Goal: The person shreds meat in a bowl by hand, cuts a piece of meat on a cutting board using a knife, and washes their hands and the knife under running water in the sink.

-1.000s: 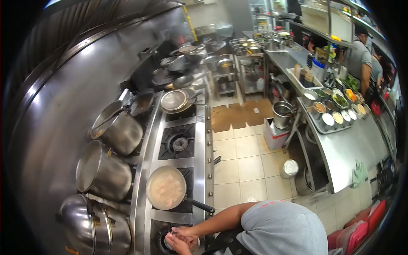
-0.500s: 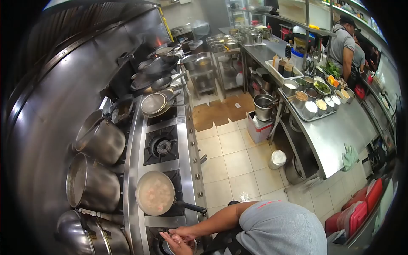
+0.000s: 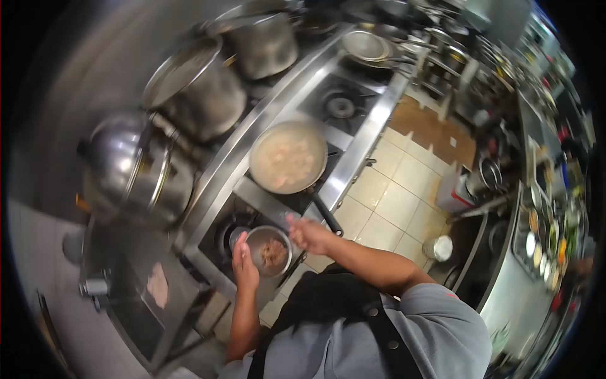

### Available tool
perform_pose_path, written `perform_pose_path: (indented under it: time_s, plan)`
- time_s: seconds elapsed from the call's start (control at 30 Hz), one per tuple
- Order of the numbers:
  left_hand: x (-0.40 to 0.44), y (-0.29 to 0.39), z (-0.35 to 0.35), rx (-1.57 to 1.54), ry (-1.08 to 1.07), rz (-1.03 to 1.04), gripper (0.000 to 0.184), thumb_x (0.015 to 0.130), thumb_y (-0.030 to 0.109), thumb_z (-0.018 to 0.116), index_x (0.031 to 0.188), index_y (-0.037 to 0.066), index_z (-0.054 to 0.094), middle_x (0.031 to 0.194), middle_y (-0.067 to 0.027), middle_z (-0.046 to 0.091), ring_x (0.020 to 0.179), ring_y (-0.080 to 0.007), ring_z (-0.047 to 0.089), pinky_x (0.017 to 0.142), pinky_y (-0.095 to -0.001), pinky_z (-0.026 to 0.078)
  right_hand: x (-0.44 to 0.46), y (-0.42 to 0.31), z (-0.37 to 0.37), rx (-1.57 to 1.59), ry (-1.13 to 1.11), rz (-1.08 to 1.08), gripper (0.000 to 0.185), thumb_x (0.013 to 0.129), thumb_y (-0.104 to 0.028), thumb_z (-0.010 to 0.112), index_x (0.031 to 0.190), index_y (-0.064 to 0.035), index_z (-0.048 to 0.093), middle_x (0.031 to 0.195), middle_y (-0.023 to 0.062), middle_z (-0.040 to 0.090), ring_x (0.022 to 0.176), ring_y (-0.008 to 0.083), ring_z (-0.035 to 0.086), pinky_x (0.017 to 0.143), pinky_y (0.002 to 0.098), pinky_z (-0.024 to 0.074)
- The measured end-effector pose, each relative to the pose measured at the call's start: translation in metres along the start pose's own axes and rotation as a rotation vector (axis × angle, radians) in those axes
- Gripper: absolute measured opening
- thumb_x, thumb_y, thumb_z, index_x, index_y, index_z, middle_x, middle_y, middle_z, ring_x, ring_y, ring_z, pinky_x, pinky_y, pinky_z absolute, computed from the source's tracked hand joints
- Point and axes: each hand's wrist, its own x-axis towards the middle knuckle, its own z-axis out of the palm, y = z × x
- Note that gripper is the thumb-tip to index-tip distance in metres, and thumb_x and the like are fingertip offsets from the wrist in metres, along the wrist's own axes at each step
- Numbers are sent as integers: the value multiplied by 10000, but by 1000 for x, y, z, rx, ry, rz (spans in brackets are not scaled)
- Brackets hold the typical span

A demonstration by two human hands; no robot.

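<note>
A metal bowl [image 3: 269, 251] with reddish-brown food pieces inside is at the front burner. Against its left side is my left hand [image 3: 244, 264], fingers stretched upward along the rim. My right hand [image 3: 307, 235] hovers by the bowl's upper right, its fingers curled in; blur hides what they hold, if anything. Just above, a frying pan [image 3: 288, 158] contains pale pinkish pieces in cloudy liquid, and its black handle points down toward my right hand.
Large metal pots [image 3: 196, 88] line the left side of the stove. A domed metal pot [image 3: 136, 167] is nearer. Beyond the pan is a bare burner [image 3: 341, 106], with strainers [image 3: 366, 46] farther back. A counter [image 3: 514, 303] with food containers is at right.
The view has tilted down and turned, bringing the bowl fully into sight. My hands were together over it; now they are apart, one on each side.
</note>
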Motion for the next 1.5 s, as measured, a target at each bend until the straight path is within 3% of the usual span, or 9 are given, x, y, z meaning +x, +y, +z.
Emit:
perform_pose_path:
  time_s: [0.1, 0.17, 0.37, 0.6, 0.77, 0.93, 1.13, 1.23, 1.5]
  plan:
    - [-8, -21, -8, -86, 115, -106, 414, 977, 303, 357, 1178, -11, 537, 1248, -164, 508, 1188, -266, 460, 1015, -347, 318, -13, -38, 3, 19, 129, -41, 293, 878, -344, 601, 725, -113, 503, 608, -26, 513, 452, 71, 445, 425, 198, 366]
    - [-16, -25, -15, -83, 143, -160, 397, 971, 297, 383, 1156, -15, 545, 1234, -160, 512, 1175, -264, 468, 1013, -343, 320, -1, -61, -23, -110, -80, -131, 225, 872, -257, 613, 756, -102, 498, 611, -23, 527, 470, 76, 480, 441, 203, 401]
    - [-40, -35, -27, -238, 249, -308, 274, 941, 181, 478, 1127, -6, 550, 1224, -131, 509, 1141, -198, 485, 973, -296, 366, 3, -142, -21, -351, 95, -353, 83, 829, -33, 552, 900, -40, 509, 703, 34, 566, 558, 91, 531, 471, 210, 427]
    - [-63, -42, -31, -171, 332, -336, 308, 935, 277, 482, 1135, 60, 568, 1172, -62, 583, 1073, -162, 531, 821, -288, 418, 46, -191, -15, -825, 247, -442, 86, 840, -131, 535, 827, -48, 517, 669, 32, 531, 566, 109, 515, 475, 252, 410]
    - [-73, -27, -32, -244, 409, -411, 253, 941, 191, 499, 1094, -1, 559, 1152, -105, 562, 1076, -165, 516, 946, -276, 381, 102, -196, -45, -987, 278, -377, 296, 872, -257, 429, 894, 12, 551, 701, 99, 572, 608, 214, 566, 521, 355, 449]
    - [-86, -43, -34, -184, 429, -431, 242, 922, 189, 533, 1078, 7, 565, 1138, -96, 563, 1054, -163, 523, 926, -275, 393, 127, -188, -38, -1982, 257, -648, 297, 803, -165, 447, 922, 77, 571, 887, 272, 589, 868, 398, 580, 794, 410, 469]
    - [-96, -47, -27, -159, 411, -415, 242, 875, 139, 589, 1082, 15, 565, 1147, -89, 527, 1083, -178, 506, 902, -293, 418, 192, -151, -34, -2001, -114, -897, 152, 736, -56, 516, 841, 31, 583, 883, 235, 586, 868, 392, 565, 760, 423, 454]
    - [-97, -42, -26, -194, 409, -441, 244, 874, 137, 593, 1080, 10, 562, 1178, -86, 495, 1127, -182, 476, 899, -309, 432, 190, -136, 0, -1912, -69, -646, 167, 736, -29, 529, 879, 30, 594, 921, 237, 582, 920, 373, 563, 803, 406, 456]
    - [-103, -48, -37, -150, 391, -425, 272, 868, 126, 600, 1105, 6, 545, 1196, -89, 472, 1149, -192, 462, 904, -321, 448, 185, -123, 27, -1915, -61, -756, 168, 770, -83, 584, 911, 6, 602, 962, 215, 595, 922, 326, 583, 804, 394, 463]
